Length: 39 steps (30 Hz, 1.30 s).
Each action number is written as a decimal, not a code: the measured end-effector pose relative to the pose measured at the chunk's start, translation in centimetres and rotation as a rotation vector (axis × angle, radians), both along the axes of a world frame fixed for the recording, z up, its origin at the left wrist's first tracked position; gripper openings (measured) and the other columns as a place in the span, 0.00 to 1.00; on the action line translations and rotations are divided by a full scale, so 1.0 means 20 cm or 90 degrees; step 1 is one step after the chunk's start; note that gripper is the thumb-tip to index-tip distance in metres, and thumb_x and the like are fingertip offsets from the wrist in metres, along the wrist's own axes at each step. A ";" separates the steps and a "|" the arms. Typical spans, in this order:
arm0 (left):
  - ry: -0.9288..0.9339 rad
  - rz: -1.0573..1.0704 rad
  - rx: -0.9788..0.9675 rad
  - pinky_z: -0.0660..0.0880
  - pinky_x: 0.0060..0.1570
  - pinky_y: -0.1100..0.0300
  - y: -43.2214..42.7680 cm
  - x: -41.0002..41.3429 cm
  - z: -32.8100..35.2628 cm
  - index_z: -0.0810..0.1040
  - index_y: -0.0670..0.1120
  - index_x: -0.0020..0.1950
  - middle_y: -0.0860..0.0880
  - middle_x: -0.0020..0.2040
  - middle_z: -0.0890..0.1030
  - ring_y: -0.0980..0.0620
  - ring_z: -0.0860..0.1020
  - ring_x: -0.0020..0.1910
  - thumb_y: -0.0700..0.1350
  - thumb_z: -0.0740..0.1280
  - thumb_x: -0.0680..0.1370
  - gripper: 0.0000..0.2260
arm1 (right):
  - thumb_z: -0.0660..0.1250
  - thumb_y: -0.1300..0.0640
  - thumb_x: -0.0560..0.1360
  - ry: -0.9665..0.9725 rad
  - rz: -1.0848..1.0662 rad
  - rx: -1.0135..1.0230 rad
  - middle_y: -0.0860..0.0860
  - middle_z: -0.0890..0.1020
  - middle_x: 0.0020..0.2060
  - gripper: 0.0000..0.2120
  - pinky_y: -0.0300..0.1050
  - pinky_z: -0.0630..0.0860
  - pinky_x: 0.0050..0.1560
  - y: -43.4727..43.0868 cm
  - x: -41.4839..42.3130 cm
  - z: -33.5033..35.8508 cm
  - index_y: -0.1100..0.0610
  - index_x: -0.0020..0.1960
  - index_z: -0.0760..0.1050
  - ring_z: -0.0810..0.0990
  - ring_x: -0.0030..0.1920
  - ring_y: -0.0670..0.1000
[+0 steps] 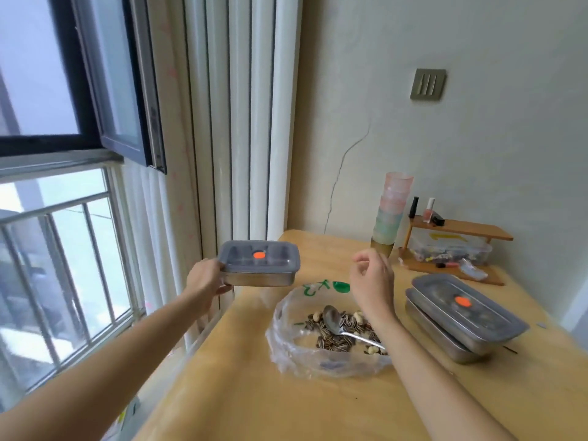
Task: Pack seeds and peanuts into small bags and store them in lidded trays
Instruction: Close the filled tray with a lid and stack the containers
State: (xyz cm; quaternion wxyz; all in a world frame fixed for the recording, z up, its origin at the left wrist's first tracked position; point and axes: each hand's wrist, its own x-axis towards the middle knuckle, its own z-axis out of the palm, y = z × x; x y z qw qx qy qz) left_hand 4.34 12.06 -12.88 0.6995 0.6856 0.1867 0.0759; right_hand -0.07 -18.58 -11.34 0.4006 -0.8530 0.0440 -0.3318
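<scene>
**A:** What's going on, left to right?

**B:** By the dark-framed window (76, 128), the left hand (203, 281) grips the short end of a lidded tray (259, 264). It's a shiny steel box with rounded corners and a grey, see-through plastic lid with an orange dot in the middle. It's held up at the left edge of the pale wooden table (318, 409), and it looks clear of the top.

**A:** And the food?

**B:** It's mid-table, in a crinkly clear plastic bag (324, 364) with its mouth rolled wide open. Inside are striped sunflower seeds (334, 343) mixed with pale peanuts (359, 316), and a metal spoon (332, 319) lying bowl-up on them.

**A:** Right hand?

**B:** The right hand (372, 281) hangs above the bag with its fingers loosely curled. I can't see anything in it. The hands are well apart.

**A:** What's further right?

**B:** There's a tall stack of frosted pink and green cups (393, 211). Then there are two more trays (461, 316), same steel and grey lids, stacked slightly skewed. Behind them is a low wooden shelf (458, 230) with little bottles on top and a clear box (451, 249) underneath.
</scene>
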 end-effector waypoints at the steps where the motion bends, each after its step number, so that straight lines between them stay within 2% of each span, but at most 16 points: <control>1: -0.005 -0.010 0.001 0.84 0.48 0.47 0.02 -0.08 0.00 0.77 0.40 0.55 0.38 0.55 0.80 0.39 0.82 0.51 0.37 0.60 0.81 0.08 | 0.60 0.63 0.81 0.043 0.039 0.010 0.53 0.80 0.53 0.07 0.45 0.72 0.50 0.05 0.00 0.01 0.57 0.54 0.76 0.79 0.53 0.54; 3: -0.005 -0.027 -0.012 0.85 0.45 0.48 0.02 -0.26 -0.03 0.77 0.37 0.60 0.37 0.55 0.80 0.40 0.82 0.48 0.39 0.60 0.81 0.11 | 0.57 0.55 0.85 0.149 0.109 0.016 0.53 0.81 0.53 0.08 0.50 0.77 0.53 0.16 -0.02 0.01 0.55 0.57 0.74 0.81 0.53 0.56; 5: -0.001 -0.055 -0.011 0.85 0.46 0.47 -0.01 -0.46 -0.09 0.76 0.34 0.60 0.35 0.55 0.80 0.41 0.81 0.46 0.39 0.60 0.81 0.12 | 0.54 0.48 0.86 0.258 0.159 -0.004 0.51 0.79 0.46 0.12 0.49 0.74 0.48 0.26 -0.08 0.01 0.53 0.53 0.71 0.80 0.49 0.57; 7: -0.004 -0.082 0.008 0.85 0.46 0.47 -0.05 -0.66 -0.15 0.75 0.32 0.59 0.35 0.54 0.81 0.40 0.82 0.46 0.39 0.60 0.82 0.12 | 0.51 0.47 0.86 0.330 0.154 -0.108 0.51 0.74 0.38 0.15 0.48 0.69 0.44 0.31 -0.16 -0.03 0.51 0.45 0.68 0.76 0.45 0.58; 10: -0.024 -0.126 0.058 0.85 0.46 0.45 -0.11 -0.93 -0.25 0.77 0.34 0.53 0.36 0.51 0.81 0.38 0.83 0.48 0.42 0.60 0.83 0.11 | 0.53 0.50 0.85 0.383 0.097 -0.199 0.58 0.77 0.41 0.15 0.49 0.69 0.45 0.28 -0.31 -0.16 0.55 0.45 0.70 0.80 0.49 0.62; 12: -0.054 -0.173 0.159 0.82 0.49 0.42 -0.12 -1.05 -0.32 0.77 0.42 0.43 0.41 0.44 0.80 0.44 0.81 0.44 0.54 0.63 0.81 0.16 | 0.55 0.49 0.85 0.395 0.081 -0.192 0.57 0.77 0.42 0.13 0.48 0.69 0.44 0.21 -0.46 -0.24 0.55 0.46 0.68 0.81 0.51 0.61; 13: -0.076 -0.203 0.237 0.79 0.49 0.47 -0.12 -1.10 -0.35 0.75 0.46 0.39 0.45 0.41 0.79 0.48 0.79 0.43 0.62 0.62 0.77 0.20 | 0.56 0.49 0.85 0.400 0.083 -0.174 0.55 0.78 0.43 0.11 0.48 0.69 0.44 0.17 -0.55 -0.27 0.55 0.48 0.67 0.80 0.50 0.60; 15: -0.136 -0.275 0.354 0.72 0.46 0.58 -0.11 -1.16 -0.40 0.71 0.46 0.36 0.50 0.38 0.76 0.54 0.74 0.41 0.73 0.59 0.71 0.29 | 0.59 0.48 0.85 0.381 0.081 -0.113 0.53 0.80 0.47 0.11 0.48 0.71 0.44 0.10 -0.69 -0.30 0.56 0.53 0.68 0.80 0.51 0.59; 17: -0.188 -0.351 0.422 0.71 0.46 0.58 -0.10 -1.18 -0.43 0.71 0.46 0.38 0.51 0.41 0.74 0.54 0.74 0.42 0.79 0.62 0.69 0.33 | 0.63 0.46 0.83 0.342 0.062 -0.052 0.52 0.80 0.47 0.14 0.48 0.73 0.44 0.03 -0.79 -0.33 0.57 0.55 0.68 0.81 0.50 0.59; 20: -0.214 -0.460 0.489 0.71 0.55 0.61 -0.12 -1.18 -0.44 0.72 0.54 0.55 0.55 0.56 0.74 0.58 0.73 0.56 0.74 0.76 0.61 0.35 | 0.66 0.45 0.82 0.314 0.039 -0.043 0.51 0.76 0.48 0.16 0.47 0.70 0.45 -0.02 -0.86 -0.33 0.57 0.53 0.67 0.77 0.50 0.56; 22: -0.215 -0.541 0.464 0.68 0.68 0.64 -0.14 -1.15 -0.43 0.59 0.60 0.70 0.60 0.70 0.66 0.63 0.67 0.70 0.68 0.82 0.60 0.47 | 0.65 0.45 0.82 0.303 0.028 -0.075 0.52 0.77 0.49 0.15 0.48 0.71 0.45 -0.02 -0.88 -0.33 0.56 0.52 0.67 0.78 0.49 0.56; 25: -0.225 -0.585 0.401 0.64 0.70 0.71 -0.17 -1.11 -0.42 0.47 0.62 0.75 0.62 0.76 0.61 0.70 0.64 0.73 0.59 0.85 0.61 0.57 | 0.59 0.43 0.84 0.309 -0.035 -0.172 0.54 0.79 0.56 0.17 0.48 0.69 0.44 0.02 -0.89 -0.33 0.57 0.60 0.69 0.80 0.54 0.59; 28: -0.203 -0.592 0.343 0.60 0.70 0.74 -0.19 -1.06 -0.43 0.36 0.58 0.80 0.63 0.79 0.58 0.69 0.62 0.76 0.56 0.86 0.62 0.66 | 0.56 0.43 0.85 0.318 -0.071 -0.237 0.55 0.78 0.61 0.20 0.50 0.72 0.46 0.05 -0.88 -0.33 0.58 0.66 0.68 0.81 0.57 0.60; 31: -0.204 -0.586 0.314 0.62 0.72 0.70 -0.18 -1.02 -0.43 0.37 0.59 0.82 0.63 0.79 0.60 0.66 0.64 0.76 0.54 0.86 0.63 0.66 | 0.55 0.43 0.86 0.312 -0.063 -0.283 0.55 0.78 0.60 0.19 0.48 0.70 0.44 0.05 -0.88 -0.33 0.58 0.64 0.69 0.81 0.57 0.59; 36: -0.238 -0.587 0.375 0.57 0.74 0.67 -0.13 -1.00 -0.41 0.45 0.63 0.81 0.69 0.72 0.57 0.69 0.56 0.76 0.63 0.84 0.62 0.60 | 0.60 0.46 0.85 0.291 0.069 -0.242 0.51 0.75 0.50 0.11 0.50 0.72 0.47 0.00 -0.84 -0.31 0.53 0.51 0.67 0.75 0.48 0.55; 39: -0.257 -0.608 0.381 0.65 0.75 0.60 -0.15 -1.01 -0.42 0.50 0.58 0.80 0.61 0.74 0.63 0.62 0.66 0.74 0.61 0.84 0.64 0.56 | 0.59 0.47 0.85 0.289 0.073 -0.371 0.50 0.76 0.53 0.11 0.49 0.73 0.54 0.00 -0.81 -0.28 0.54 0.53 0.71 0.76 0.54 0.55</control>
